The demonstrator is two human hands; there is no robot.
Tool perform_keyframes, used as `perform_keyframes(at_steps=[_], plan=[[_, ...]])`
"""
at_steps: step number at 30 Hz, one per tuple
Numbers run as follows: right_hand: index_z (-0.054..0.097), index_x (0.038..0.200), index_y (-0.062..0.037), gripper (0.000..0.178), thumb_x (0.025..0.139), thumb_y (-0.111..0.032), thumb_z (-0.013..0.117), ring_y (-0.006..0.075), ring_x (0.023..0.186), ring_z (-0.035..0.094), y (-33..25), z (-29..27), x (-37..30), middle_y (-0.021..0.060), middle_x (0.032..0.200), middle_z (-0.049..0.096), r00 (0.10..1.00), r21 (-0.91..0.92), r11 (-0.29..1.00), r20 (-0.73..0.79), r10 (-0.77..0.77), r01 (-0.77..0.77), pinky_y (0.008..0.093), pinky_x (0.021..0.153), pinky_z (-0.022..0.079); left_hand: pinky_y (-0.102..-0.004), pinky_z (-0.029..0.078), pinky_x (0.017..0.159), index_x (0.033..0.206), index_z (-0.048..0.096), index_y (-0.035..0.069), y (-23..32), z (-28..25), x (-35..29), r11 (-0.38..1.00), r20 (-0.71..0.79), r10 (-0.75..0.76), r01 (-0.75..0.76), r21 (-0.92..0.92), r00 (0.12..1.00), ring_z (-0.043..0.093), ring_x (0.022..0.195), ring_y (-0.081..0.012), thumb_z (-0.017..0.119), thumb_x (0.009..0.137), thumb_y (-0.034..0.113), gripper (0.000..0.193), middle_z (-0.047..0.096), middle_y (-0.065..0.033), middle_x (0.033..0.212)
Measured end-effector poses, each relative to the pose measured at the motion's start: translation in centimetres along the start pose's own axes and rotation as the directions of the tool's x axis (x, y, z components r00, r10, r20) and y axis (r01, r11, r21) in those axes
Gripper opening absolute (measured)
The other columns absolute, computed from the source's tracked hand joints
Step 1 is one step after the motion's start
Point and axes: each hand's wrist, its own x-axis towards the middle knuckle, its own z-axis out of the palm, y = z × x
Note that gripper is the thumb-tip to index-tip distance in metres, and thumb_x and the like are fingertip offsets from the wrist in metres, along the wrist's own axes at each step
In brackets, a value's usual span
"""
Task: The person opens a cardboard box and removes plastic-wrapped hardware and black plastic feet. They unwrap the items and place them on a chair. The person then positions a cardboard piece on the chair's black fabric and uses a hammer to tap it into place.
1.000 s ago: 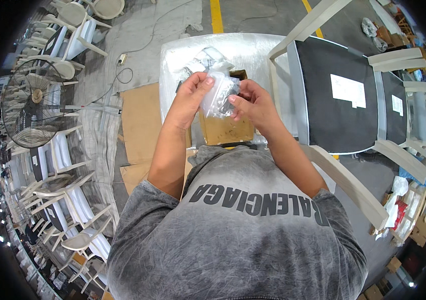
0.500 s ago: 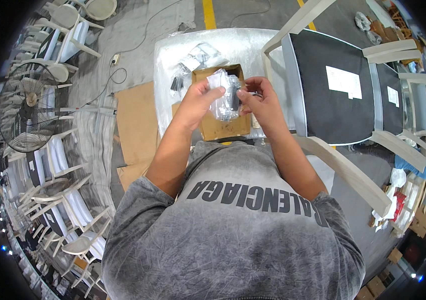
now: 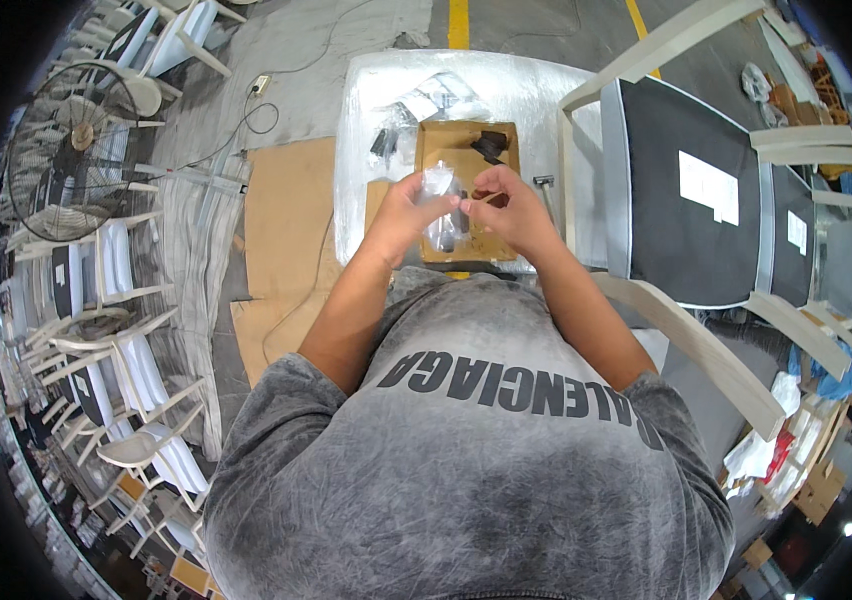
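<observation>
A clear plastic bag (image 3: pixel 438 232) with small dark parts hangs over an open cardboard box (image 3: pixel 428 150). My left hand (image 3: pixel 406 215) pinches the bag's upper left part between thumb and fingers. Along the bag's right edge my right hand (image 3: pixel 508 212) is closed, thumb against fingertips; the plastic between them is hard to make out. Inside the box, near its far right corner, lie black parts (image 3: pixel 489 145). More clear bags with parts (image 3: pixel 443 97) sit beyond the box, and a small dark packet (image 3: pixel 383 143) is left of it.
The box stands on a surface wrapped in pale plastic (image 3: pixel 366 90). A hammer (image 3: pixel 544 183) lies right of the box. An upturned chair with a black underside (image 3: pixel 666 250) is close at right. A standing fan (image 3: pixel 81 140), cardboard sheets (image 3: pixel 291 200) and a cable (image 3: pixel 246 125) are at left.
My view has shifted, so the surroundings sit further right. Both hands remain at the bag, now over the near part of the box. The black parts inside the box and the hammer have come into sight.
</observation>
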Motion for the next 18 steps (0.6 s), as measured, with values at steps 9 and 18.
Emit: perform_keyframes(at_steps=[9,18], plan=[[0.054,0.130,-0.0041,0.050,0.087,-0.016,0.075,0.0144,0.075,0.060,-1.6,0.2,-0.5,0.0053,0.091,0.064,0.969,0.121,0.976,0.192,0.155,-0.180,0.0289,0.065,0.051,-0.0284,0.051,0.080,0.130,0.058,0.007,0.9,-0.6,-1.2,0.991,0.006,0.080,-0.081,0.108,0.997,0.060,0.102,-0.0129,0.077,0.085,0.014,0.049,0.064,-0.0095,0.116],[0.057,0.098,-0.0015,0.029,0.081,-0.014,0.077,0.0197,0.069,0.054,-4.3,0.3,-1.5,0.0108,0.076,0.056,0.988,-0.274,0.949,0.052,-0.147,0.156,0.0322,0.065,0.047,-0.0304,0.050,0.089,0.125,0.064,0.004,1.1,-1.1,0.1,0.871,0.208,0.206,-0.276,0.406,0.956,0.061,0.102,-0.0133,0.077,0.085,0.011,0.043,0.069,-0.0062,0.112]])
